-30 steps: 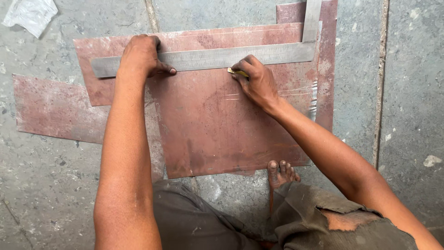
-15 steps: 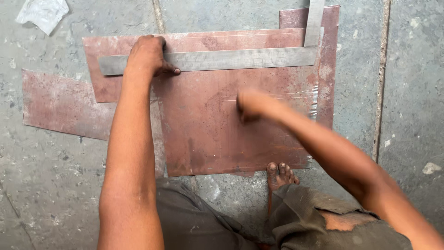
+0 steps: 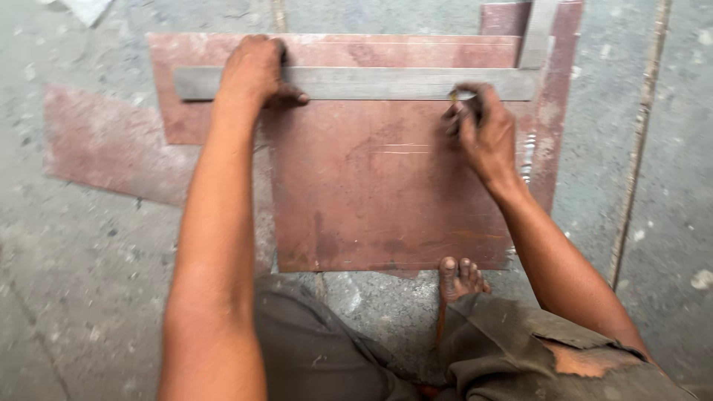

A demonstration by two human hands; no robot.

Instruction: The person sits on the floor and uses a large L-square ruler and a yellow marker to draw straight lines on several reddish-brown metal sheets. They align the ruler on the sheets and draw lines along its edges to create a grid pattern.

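Observation:
A reddish-brown metal sheet [image 3: 371, 186] lies flat on the concrete floor in front of me. Across its upper part rests a grey steel square [image 3: 371, 83], its long blade horizontal and its short arm pointing up at the right. My left hand [image 3: 256, 70] presses down on the blade near its left end. My right hand [image 3: 479, 130] sits just below the blade near its right end, fingers pinched on a small marking tool [image 3: 453, 96] whose tip touches the blade's lower edge. The tool is mostly hidden by my fingers.
More rusty sheets lie underneath: one sticks out to the left [image 3: 111, 141], another at the upper right [image 3: 557, 111]. My bare foot [image 3: 459, 276] rests at the sheet's near edge. A pale scrap [image 3: 85, 9] lies at the top left. A floor joint [image 3: 639, 148] runs down the right.
My right hand moved from the blade's edge down onto the sheet, then back up and right to the blade near its right end. My left hand stayed on the blade.

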